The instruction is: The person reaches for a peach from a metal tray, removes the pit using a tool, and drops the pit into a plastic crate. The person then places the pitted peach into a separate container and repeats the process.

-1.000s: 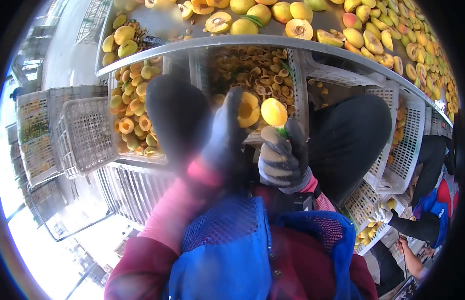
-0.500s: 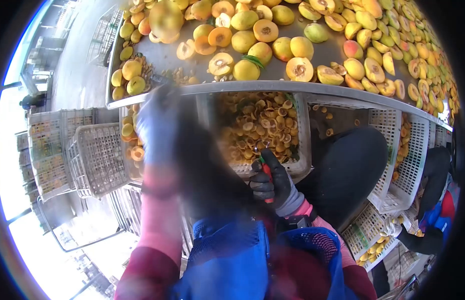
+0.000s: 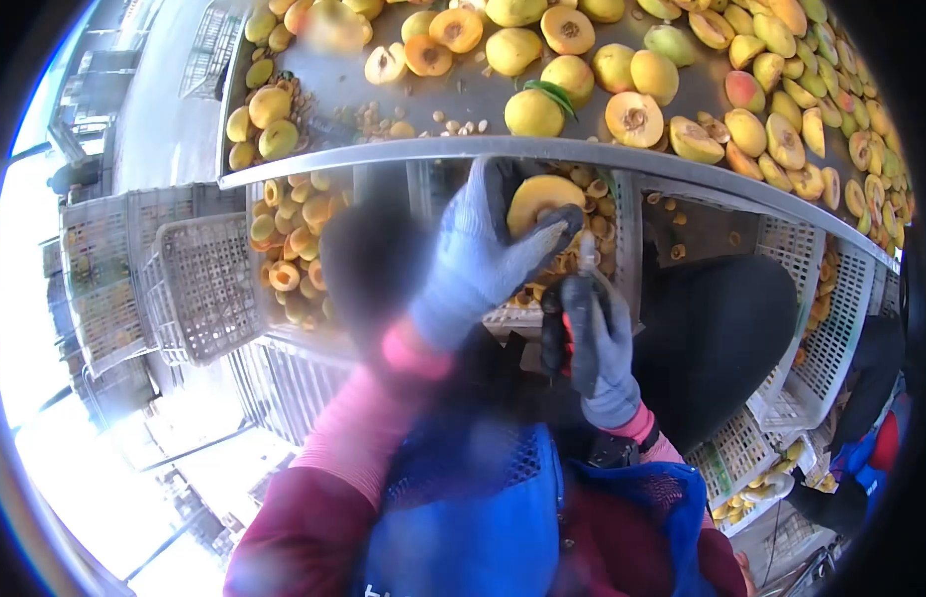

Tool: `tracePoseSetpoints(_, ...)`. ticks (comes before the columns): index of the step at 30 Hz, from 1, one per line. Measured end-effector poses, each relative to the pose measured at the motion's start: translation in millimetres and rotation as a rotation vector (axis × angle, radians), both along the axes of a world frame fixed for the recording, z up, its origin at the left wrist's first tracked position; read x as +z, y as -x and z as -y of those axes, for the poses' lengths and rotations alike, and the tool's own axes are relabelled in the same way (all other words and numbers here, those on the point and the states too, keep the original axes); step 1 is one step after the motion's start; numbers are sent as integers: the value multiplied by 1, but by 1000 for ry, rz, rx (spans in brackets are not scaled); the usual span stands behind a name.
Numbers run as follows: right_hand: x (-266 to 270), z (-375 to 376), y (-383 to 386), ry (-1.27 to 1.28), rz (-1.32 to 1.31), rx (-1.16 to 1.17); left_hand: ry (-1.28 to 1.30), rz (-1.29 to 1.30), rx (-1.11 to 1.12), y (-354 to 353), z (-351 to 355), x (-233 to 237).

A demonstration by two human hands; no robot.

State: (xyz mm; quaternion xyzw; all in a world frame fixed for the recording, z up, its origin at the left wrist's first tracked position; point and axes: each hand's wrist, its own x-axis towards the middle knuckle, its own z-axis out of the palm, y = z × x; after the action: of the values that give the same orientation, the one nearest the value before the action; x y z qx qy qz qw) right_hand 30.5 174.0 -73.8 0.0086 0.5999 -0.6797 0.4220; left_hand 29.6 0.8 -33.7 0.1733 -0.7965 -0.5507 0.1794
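In the head view my left hand, in a grey glove with dark fingers, grips a yellow peach half. Its cut face is turned towards my right side. My right hand, gloved alike, is just below and to the right, closed round a small tool with a red handle. The tool's tip is not clear now. Both hands are over a white crate of peach pieces, in front of the metal table's edge.
Whole and halved peaches lie on the metal table, with loose stones near its edge. Another crate of halves stands at left, beside stacked plastic crates. A co-worker's gloved hand is at lower right, over more fruit.
My left hand has come from the table's left edge towards the middle and now holds a peach half. My right hand has risen slightly to the right with the tool.
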Motion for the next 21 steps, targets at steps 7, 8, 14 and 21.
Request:
tracePoseSetpoints(7, 12, 6, -11, -43, -714, 116, -419, -76, 170, -29, -45, -6)
tracePoseSetpoints(8, 17, 6, -9, -58, -869, 120, -362, -89, 149, -30, -48, -5)
tracePoseSetpoints(14, 23, -4, -17, -133, -1227, 99, -399, -75, 239, -36, -61, 4)
tracePoseSetpoints(21, 8, -11, -37, -117, -643, 172, -201, -77, 186, -48, -61, 2)
